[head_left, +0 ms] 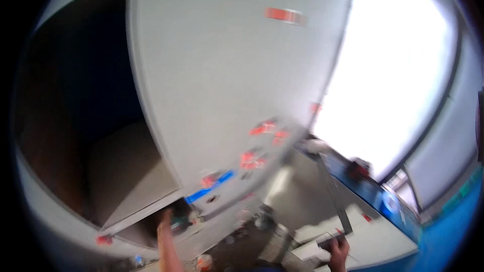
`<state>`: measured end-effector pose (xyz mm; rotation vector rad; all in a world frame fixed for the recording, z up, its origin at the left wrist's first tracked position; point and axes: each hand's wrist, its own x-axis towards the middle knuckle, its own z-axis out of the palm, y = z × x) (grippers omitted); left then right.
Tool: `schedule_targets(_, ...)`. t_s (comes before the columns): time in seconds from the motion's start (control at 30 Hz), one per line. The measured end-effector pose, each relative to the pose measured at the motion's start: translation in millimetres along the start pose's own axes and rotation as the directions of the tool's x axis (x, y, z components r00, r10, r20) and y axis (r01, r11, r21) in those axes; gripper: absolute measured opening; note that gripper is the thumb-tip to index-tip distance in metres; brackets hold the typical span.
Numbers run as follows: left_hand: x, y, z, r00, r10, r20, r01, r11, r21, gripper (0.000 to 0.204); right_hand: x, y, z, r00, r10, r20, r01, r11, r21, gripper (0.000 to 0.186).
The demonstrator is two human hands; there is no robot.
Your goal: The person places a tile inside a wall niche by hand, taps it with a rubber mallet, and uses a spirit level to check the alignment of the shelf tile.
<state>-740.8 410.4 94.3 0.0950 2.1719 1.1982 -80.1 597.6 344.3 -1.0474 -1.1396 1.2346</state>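
The whole picture is smeared by motion. At the lower left, my left forearm rises to my left hand (165, 222), whose fingers are too blurred to read. Just right of it is a dark green, rounded thing (180, 219); whether the hand touches it I cannot make out. Low on the right, my right hand (340, 253) is closed around a dark, flat object (326, 243), thumb side up. It is over a white board or tabletop (387, 242), beside a long, dark straight bar (335, 194) that slants down toward the hand.
A large pale wall (217, 65) with red stickers and a blue tape strip (209, 187) fills the middle. To its left is a dark doorway (96, 65). A bright window (393, 65) stands at right, a tape roll (389, 202) below it. Blurred clutter (252, 231) covers the floor.
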Motion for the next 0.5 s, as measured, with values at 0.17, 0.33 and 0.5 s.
schedule_targets(0.17, 20.5, -5.6, 43.1, 0.958, 0.216, -0.189, -0.251, 0.950, -0.188, 0.052, 57.0, -53.5, -15.2, 0.968, 0.117, -0.220, -0.090, 0.988, 0.127, 0.032)
schedule_targets(0.33, 23.7, 2.7, 31.6, 0.957, 0.222, -0.189, -0.244, 0.965, -0.101, 0.069, 118.4, -48.1, -42.1, 0.957, 0.257, -0.137, -0.235, 0.959, 0.158, 0.030)
schedule_targets(0.5, 22.0, 8.4, 30.1, 0.952, 0.255, -0.170, -0.273, 0.958, -0.088, 0.085, 196.3, 8.4, -41.7, 0.924, 0.361, -0.125, -0.334, 0.923, 0.193, 0.028)
